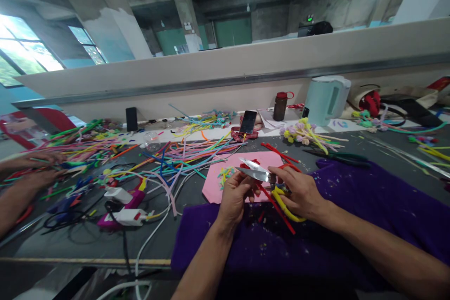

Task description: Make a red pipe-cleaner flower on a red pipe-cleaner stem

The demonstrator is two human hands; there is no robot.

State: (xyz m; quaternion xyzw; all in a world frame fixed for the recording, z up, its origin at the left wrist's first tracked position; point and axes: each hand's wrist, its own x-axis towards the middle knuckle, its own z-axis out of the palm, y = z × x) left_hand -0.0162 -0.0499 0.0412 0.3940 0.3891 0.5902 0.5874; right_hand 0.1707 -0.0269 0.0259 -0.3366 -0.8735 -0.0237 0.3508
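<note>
My right hand [298, 190] grips a pair of scissors with yellow handles [282, 204], and their metal blades [256, 172] stand apart, pointing left. Pinched in the fingers of my left hand [236, 192] is a red pipe cleaner [279, 213], just below the blades. Its long end slants down to the right, past the scissor handles. Beneath both hands lie a pink sheet [212, 187] and a purple cloth [200, 225]. Small yellow and green clippings [226, 176] sit on the sheet to the left of my left hand. More red pipe cleaners [279, 151] rest at its far edge.
Colourful pipe cleaners [183, 154] spread across the left and middle. Power strips with white plugs [128, 217] and cables lie left. A phone [248, 122], a brown bottle [280, 107], a kettle [325, 101] and pliers [339, 157] stand or lie beyond. Another person's hands [38, 171] work at far left.
</note>
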